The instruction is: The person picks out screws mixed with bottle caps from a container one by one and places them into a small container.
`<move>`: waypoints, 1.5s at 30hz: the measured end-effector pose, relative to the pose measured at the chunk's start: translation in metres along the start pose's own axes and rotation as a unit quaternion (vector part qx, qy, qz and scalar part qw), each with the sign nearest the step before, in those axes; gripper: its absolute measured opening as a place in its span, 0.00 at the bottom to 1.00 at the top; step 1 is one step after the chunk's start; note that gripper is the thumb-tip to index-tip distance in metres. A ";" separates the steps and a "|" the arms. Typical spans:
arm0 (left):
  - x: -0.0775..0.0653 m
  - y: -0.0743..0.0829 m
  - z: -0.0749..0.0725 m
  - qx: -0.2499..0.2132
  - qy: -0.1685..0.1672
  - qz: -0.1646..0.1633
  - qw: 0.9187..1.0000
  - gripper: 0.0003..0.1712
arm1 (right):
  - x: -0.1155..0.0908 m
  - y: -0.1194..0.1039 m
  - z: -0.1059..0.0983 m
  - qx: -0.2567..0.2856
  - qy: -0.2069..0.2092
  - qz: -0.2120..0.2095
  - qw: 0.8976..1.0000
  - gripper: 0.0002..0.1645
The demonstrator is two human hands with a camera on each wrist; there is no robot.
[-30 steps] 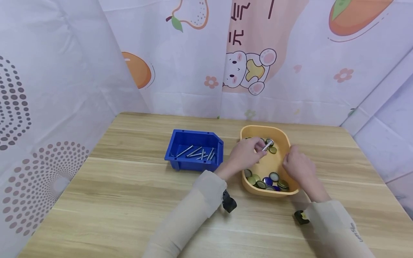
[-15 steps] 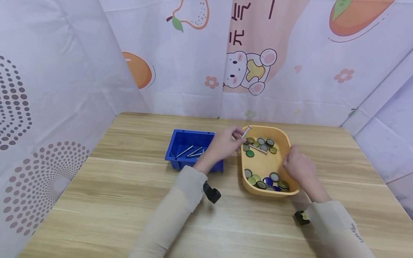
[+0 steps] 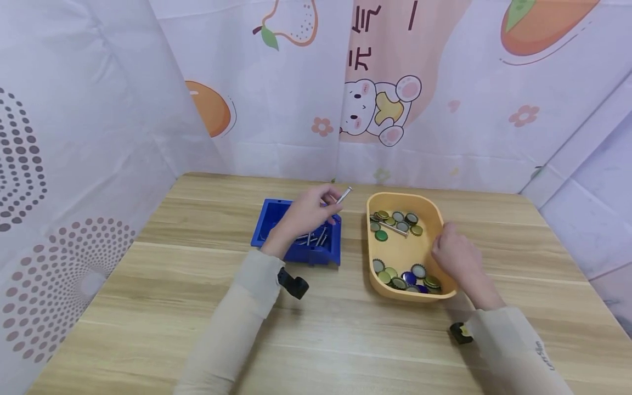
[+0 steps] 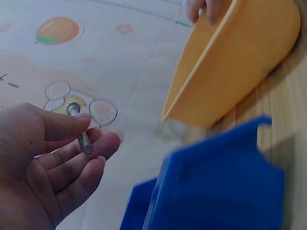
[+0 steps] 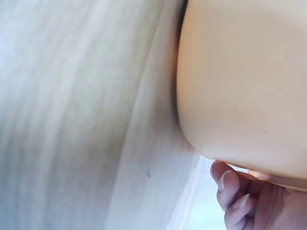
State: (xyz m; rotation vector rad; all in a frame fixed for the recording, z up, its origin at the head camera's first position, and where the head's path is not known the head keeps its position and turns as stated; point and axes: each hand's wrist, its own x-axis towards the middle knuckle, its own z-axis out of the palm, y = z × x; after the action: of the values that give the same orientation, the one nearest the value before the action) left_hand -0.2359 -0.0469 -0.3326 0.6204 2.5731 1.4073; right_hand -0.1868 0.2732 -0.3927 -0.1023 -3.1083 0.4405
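Note:
My left hand (image 3: pixel 307 211) pinches a metal bolt (image 3: pixel 344 195) between thumb and fingers, over the blue bin (image 3: pixel 313 254). In the left wrist view, the bolt (image 4: pixel 84 141) shows a round head and a threaded end. Several more bolts (image 3: pixel 322 237) lie in that bin, partly hidden under my hand. On the right, my right hand (image 3: pixel 456 252) grips the right rim of a yellow tub (image 3: pixel 406 249). Inside the tub, another bolt (image 3: pixel 394 228) lies among bottle caps (image 3: pixel 399 216) toward the back, and more caps (image 3: pixel 418 271) are gathered at the front.
Both containers stand on a wood-grain table (image 3: pixel 197 285), the tub a short gap to the right of the bin. A printed white curtain (image 3: pixel 276 109) hangs behind the table's back edge.
My left hand has carried the bolt left from inside the tub to above the blue bin, uncovering the caps and bolt at the tub's back. My right hand has stayed on the rim.

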 end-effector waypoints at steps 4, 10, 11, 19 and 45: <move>-0.005 -0.011 -0.012 0.024 -0.017 -0.007 1.000 0.10 | 0.000 0.000 0.000 0.000 0.002 0.001 1.000 0.21; -0.010 -0.028 -0.024 0.094 -0.034 -0.014 0.995 0.10 | 0.001 0.000 0.001 0.001 0.000 0.005 1.000 0.21; -0.011 -0.030 -0.025 0.105 -0.037 -0.015 0.994 0.09 | 0.001 0.000 0.001 0.001 0.000 0.006 1.000 0.21; -0.016 -0.038 -0.034 0.216 -0.030 -0.026 0.976 0.09 | 0.000 0.001 0.002 -0.001 0.007 0.003 1.000 0.20; 0.010 -0.010 -0.005 0.239 -0.029 -0.018 0.970 0.12 | 0.000 0.001 0.002 0.005 0.005 0.003 1.000 0.24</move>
State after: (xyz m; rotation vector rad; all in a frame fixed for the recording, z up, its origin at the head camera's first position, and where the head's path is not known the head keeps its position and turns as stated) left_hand -0.2488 -0.0512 -0.3372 0.6537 2.8704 0.7368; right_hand -0.1865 0.2733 -0.3949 -0.1124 -3.0965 0.4527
